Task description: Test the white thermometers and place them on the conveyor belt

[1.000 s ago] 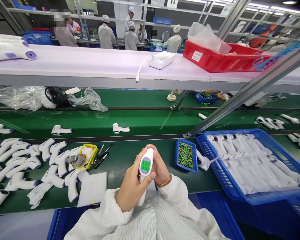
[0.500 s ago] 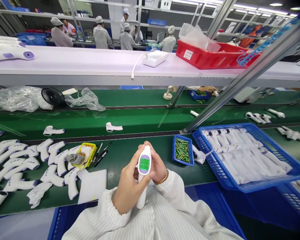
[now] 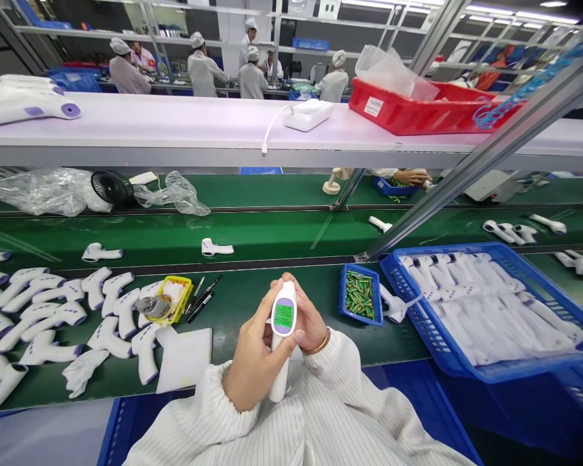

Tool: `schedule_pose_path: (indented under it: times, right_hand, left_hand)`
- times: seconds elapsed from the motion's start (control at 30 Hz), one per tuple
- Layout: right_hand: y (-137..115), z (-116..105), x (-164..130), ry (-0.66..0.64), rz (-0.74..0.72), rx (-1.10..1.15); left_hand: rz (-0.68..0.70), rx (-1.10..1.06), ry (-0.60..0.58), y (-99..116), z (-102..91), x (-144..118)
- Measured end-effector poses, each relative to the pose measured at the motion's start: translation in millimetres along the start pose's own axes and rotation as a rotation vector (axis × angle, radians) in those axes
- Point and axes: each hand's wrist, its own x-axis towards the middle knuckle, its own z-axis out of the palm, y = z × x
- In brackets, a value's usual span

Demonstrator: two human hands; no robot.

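Upright between my hands is a white infrared thermometer [image 3: 284,313], its screen lit green with dark text and facing me. My left hand [image 3: 253,353] wraps the handle from the left, with the thumb lying across the front below the screen. Around the upper right side of the thermometer curls my right hand [image 3: 311,320], its fingers closed near the head. The far side of the thermometer and some fingertips are hidden. A small blue tray [image 3: 361,294] filled with green batteries stands to the right of my hands.
Many white thermometers [image 3: 61,317] lie at left, beside a yellow tray [image 3: 181,304] with a bottle, pens [image 3: 201,301] and a white pad [image 3: 185,359]. A blue basket [image 3: 471,362] of thermometers sits at right. A metal post [image 3: 447,168] slants across; a person's hand [image 3: 411,176] shows behind it.
Both hands stay on the thermometer, nearly unmoved. The view has shifted slightly. Thermometers on the green conveyor have moved a little left against the bench.
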Motion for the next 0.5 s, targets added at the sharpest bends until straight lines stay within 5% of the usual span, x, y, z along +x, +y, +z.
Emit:
schedule_pose_path:
  times: [0.5]
  right_hand:
    - [2.2,-5.6,3.7,-0.060,0.021,-0.050]
  left_hand:
    - [-0.029,-0.048,0.012,0.7,-1.8,4.4]
